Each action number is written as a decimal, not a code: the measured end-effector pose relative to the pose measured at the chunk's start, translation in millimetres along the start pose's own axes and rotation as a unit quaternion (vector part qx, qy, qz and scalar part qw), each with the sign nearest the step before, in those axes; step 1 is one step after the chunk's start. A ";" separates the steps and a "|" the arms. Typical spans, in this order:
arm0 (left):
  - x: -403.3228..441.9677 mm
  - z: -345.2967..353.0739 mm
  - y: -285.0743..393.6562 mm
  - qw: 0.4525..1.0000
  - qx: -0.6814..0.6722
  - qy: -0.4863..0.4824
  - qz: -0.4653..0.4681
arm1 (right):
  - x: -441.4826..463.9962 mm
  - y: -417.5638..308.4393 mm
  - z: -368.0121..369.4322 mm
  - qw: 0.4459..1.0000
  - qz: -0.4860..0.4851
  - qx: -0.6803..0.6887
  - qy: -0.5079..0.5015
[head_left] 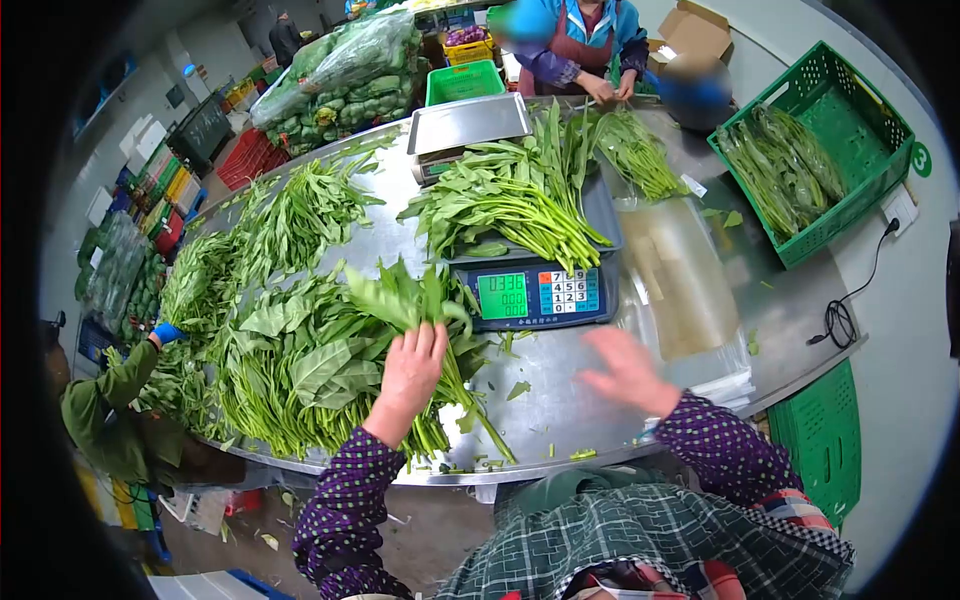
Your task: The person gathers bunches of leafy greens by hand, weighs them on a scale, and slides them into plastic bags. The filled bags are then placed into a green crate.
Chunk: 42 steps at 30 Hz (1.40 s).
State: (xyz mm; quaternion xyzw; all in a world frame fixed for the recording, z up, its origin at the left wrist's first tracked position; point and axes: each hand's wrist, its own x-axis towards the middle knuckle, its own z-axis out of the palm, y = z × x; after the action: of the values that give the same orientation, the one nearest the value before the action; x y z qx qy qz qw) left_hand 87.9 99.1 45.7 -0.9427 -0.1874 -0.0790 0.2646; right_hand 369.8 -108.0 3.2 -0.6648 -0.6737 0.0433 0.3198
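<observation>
Green crate [870,150] holding bagged greens [785,165].
My left grip [412,365] closes on leaves [395,303] beside the scale [535,322]; my right grip [628,372], open and empty, hovers above the table [560,405].

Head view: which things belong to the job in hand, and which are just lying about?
Likely in the job:
piled leafy greens
digital scale
bunch on the scale

Apparently just lying about:
coiled black cable
cardboard box
stem scraps
</observation>
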 end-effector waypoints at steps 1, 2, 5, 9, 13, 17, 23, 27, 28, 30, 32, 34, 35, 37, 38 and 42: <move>-18.7 18.3 10.8 0.998 -0.017 -0.065 -0.011 | -21.2 21.4 -7.5 0.995 0.055 -0.078 0.020; -31.0 22.5 17.8 0.991 -0.043 -0.125 -0.022 | -38.7 39.0 -16.5 0.981 0.109 -0.156 0.042; -31.9 11.4 35.5 0.980 -0.152 -0.069 -0.110 | -81.3 78.2 -33.7 0.931 0.214 -0.294 0.003; 48.3 -6.4 62.3 0.884 -0.395 0.052 -0.245 | -111.3 138.7 -4.8 0.927 0.243 -0.269 -0.098; 160.1 6.9 47.8 0.834 -0.440 0.132 -0.307 | -96.1 104.7 -14.3 0.949 0.156 -0.236 -0.137; 232.8 24.4 28.4 0.846 -0.406 -0.048 -0.342 | -58.8 65.5 -64.0 0.941 0.183 -0.100 -0.266; 219.6 61.4 34.4 0.792 -0.435 -0.149 -0.403 | 8.4 91.9 -100.3 0.961 0.249 0.120 -0.027; 225.6 63.6 35.6 0.720 -0.503 -0.124 -0.462 | 91.0 76.3 -94.6 0.997 0.065 -0.005 0.037; 229.2 79.2 36.3 0.739 -0.473 -0.106 -0.469 | 111.7 77.9 -79.9 0.998 0.059 0.000 0.032; 243.3 63.5 35.8 0.707 -0.496 -0.144 -0.483 | 151.5 87.3 -35.8 0.992 0.011 -0.097 0.081; 259.9 51.7 46.0 0.728 -0.470 -0.120 -0.485 | 171.7 90.3 16.2 0.995 0.016 -0.088 0.040; 265.5 43.3 46.2 0.707 -0.507 -0.100 -0.484 | 179.5 77.3 22.7 0.998 -0.009 -0.051 0.046; 263.3 55.9 44.2 0.713 -0.493 -0.082 -0.491 | 179.4 83.9 14.9 0.999 0.002 -0.017 0.043; 253.8 60.1 40.7 0.702 -0.499 -0.092 -0.499 | 179.5 108.1 -3.8 0.987 0.054 0.076 0.129; 255.0 62.1 40.1 0.697 -0.504 -0.099 -0.501 | 185.9 119.7 -20.2 0.971 0.143 0.125 0.145; 267.1 97.8 50.8 0.555 -0.660 -0.003 -0.506 | 222.1 150.6 -9.6 0.971 0.231 0.064 -0.020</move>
State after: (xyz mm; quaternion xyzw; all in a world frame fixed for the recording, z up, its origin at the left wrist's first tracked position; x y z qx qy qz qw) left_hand 357.8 193.8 5.2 -0.6035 -0.5296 -0.2987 -0.5158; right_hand 524.9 110.6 20.8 -0.7797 -0.5039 0.1723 0.3292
